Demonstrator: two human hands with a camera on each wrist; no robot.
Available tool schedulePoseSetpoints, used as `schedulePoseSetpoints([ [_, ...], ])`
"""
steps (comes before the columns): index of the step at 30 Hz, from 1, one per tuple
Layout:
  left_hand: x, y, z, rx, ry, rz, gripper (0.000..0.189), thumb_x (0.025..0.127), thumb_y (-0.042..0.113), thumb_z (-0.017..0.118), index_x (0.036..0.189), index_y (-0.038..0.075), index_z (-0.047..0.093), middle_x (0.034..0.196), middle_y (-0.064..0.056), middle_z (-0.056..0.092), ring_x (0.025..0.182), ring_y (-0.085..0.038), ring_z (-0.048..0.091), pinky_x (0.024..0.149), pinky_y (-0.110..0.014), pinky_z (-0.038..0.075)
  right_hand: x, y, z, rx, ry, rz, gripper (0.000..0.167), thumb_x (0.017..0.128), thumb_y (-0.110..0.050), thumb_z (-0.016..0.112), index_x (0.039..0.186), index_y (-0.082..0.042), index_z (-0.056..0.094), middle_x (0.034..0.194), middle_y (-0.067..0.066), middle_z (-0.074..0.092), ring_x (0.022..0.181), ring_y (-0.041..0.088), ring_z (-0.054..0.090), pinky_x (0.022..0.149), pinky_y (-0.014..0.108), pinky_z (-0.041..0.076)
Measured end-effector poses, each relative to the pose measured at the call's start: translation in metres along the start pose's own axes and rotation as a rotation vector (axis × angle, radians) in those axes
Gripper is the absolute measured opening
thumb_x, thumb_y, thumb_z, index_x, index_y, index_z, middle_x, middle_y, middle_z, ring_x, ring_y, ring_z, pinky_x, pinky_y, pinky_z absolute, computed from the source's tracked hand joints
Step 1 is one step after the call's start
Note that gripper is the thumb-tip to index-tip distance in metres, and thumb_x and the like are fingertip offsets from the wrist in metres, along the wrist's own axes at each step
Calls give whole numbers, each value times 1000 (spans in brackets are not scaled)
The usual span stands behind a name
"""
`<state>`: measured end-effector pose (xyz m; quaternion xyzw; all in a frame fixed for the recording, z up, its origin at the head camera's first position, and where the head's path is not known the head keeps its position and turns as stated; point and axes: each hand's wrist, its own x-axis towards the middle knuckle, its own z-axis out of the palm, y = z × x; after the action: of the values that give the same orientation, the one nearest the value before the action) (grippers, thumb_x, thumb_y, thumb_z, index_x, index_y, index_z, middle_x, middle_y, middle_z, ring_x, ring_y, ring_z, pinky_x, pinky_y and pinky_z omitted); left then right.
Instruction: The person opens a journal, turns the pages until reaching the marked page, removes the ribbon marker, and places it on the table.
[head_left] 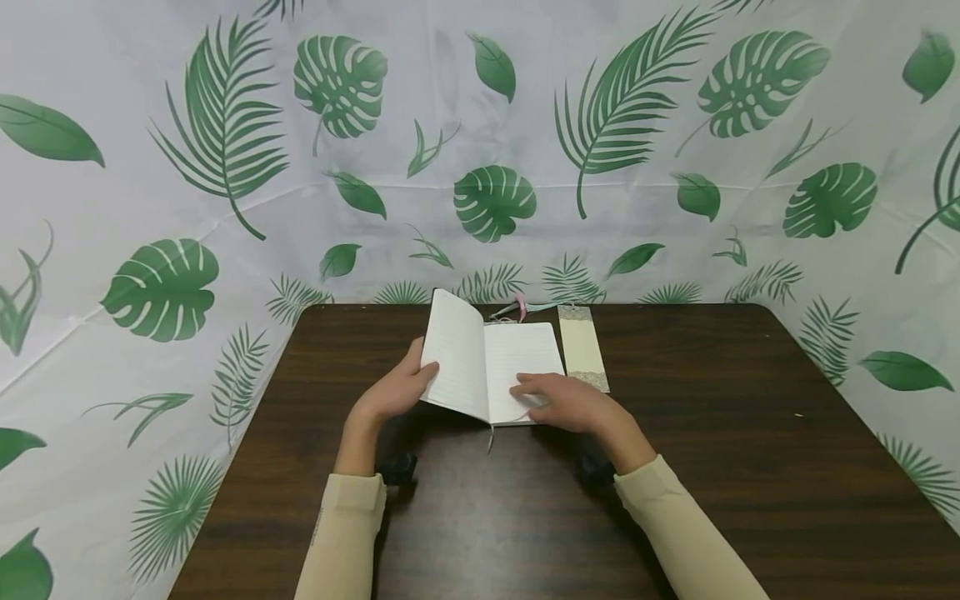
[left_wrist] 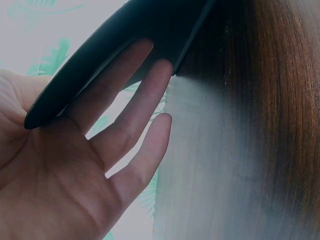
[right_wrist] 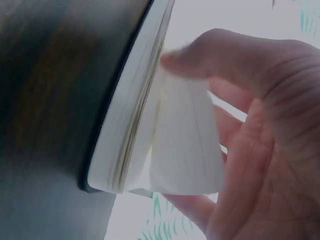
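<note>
A lined notebook (head_left: 457,358) with a dark cover lies open before me, its left half tilted up off the table. At its left edge my left hand (head_left: 396,390) holds that half, thumb on the page and fingers behind. The left wrist view shows the fingers spread along the dark cover (left_wrist: 115,55). My right hand (head_left: 566,402) is over the right page's lower corner. In the right wrist view its thumb touches the page edges, and a loose curved page (right_wrist: 186,145) stands between thumb and fingers. A thin ribbon marker (head_left: 491,440) hangs from the spine.
A cream card (head_left: 583,348) with patterned ends lies right of the notebook. Behind the notebook is a small pink and light-blue thing (head_left: 520,307), partly hidden. The dark wooden table (head_left: 697,433) backs onto a leaf-printed curtain (head_left: 420,217). A tiny pale scrap (head_left: 798,415) lies at right.
</note>
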<state>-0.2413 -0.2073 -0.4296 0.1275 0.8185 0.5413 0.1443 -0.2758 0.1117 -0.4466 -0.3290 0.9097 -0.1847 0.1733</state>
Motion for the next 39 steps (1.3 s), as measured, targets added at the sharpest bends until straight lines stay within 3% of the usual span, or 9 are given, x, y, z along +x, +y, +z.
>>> schedulePoseSetpoints([
  [7, 1, -1, 0, -9, 2, -4, 66, 117, 16, 35, 169, 1, -3, 171, -25, 16, 146, -41, 32, 124, -57, 25, -3, -1, -7, -121, 152, 38, 49, 95, -6, 73, 144, -8, 67, 151, 16, 64, 140, 37, 60, 114, 57, 48],
  [12, 0, 0, 0, -11, 0, 6, 66, 117, 15, 34, 169, 1, -3, 170, -26, 15, 145, -41, 32, 124, -57, 25, -2, -1, -14, -69, 347, 29, 77, 91, -9, 83, 160, -7, 49, 170, 26, 38, 151, 50, 43, 117, 66, 41],
  [16, 0, -1, -1, -8, 2, 11, 66, 117, 15, 34, 169, 1, -4, 172, -26, 12, 148, -41, 28, 125, -59, 23, 5, -3, -11, 130, 431, 58, 105, 94, -16, 83, 173, -9, 15, 179, 22, 13, 160, 49, 28, 122, 67, 35],
  [18, 0, -1, -2, 1, 2, 13, 66, 117, 16, 33, 169, 0, -3, 172, -26, 12, 148, -41, 28, 125, -59, 22, 9, -7, -6, 259, 419, 100, 112, 97, -22, 80, 175, -14, -1, 181, 18, 11, 162, 44, 28, 121, 65, 38],
  [20, 0, -1, -2, 3, 0, 15, 66, 117, 16, 33, 169, -1, -3, 172, -26, 10, 149, -42, 26, 126, -60, 22, 12, -11, 1, 373, 385, 125, 111, 101, -31, 75, 174, -16, -8, 181, 16, 16, 161, 39, 34, 120, 62, 41],
  [24, 1, -2, -1, -4, -5, 10, 66, 117, 16, 33, 169, 0, -3, 173, -25, 9, 151, -41, 25, 126, -59, 22, 14, -25, 14, 484, 285, 113, 97, 106, -43, 67, 175, -16, 4, 172, 18, 40, 145, 37, 57, 112, 57, 51],
  [28, 3, -3, 0, -16, -2, 3, 66, 117, 17, 33, 169, 1, -4, 173, -24, 8, 152, -41, 24, 126, -59, 23, 17, -36, 24, 488, 222, 62, 81, 108, -38, 64, 174, -18, 20, 163, 16, 53, 132, 34, 67, 105, 53, 56],
  [33, 3, -5, 1, -38, -2, 2, 66, 117, 21, 35, 169, 4, -3, 173, -23, 11, 150, -42, 31, 124, -60, 29, 17, -42, 31, 445, 192, 17, 73, 108, -36, 64, 171, -23, 31, 163, 12, 53, 131, 32, 68, 104, 52, 56],
  [39, 4, -3, 2, -77, 5, -15, 66, 119, 42, 27, 170, 9, 1, 163, -22, 27, 143, -38, 42, 121, -57, 32, 17, -43, 35, 339, 172, -14, 64, 108, -44, 63, 167, -32, 41, 166, 2, 50, 133, 31, 65, 106, 55, 53],
])
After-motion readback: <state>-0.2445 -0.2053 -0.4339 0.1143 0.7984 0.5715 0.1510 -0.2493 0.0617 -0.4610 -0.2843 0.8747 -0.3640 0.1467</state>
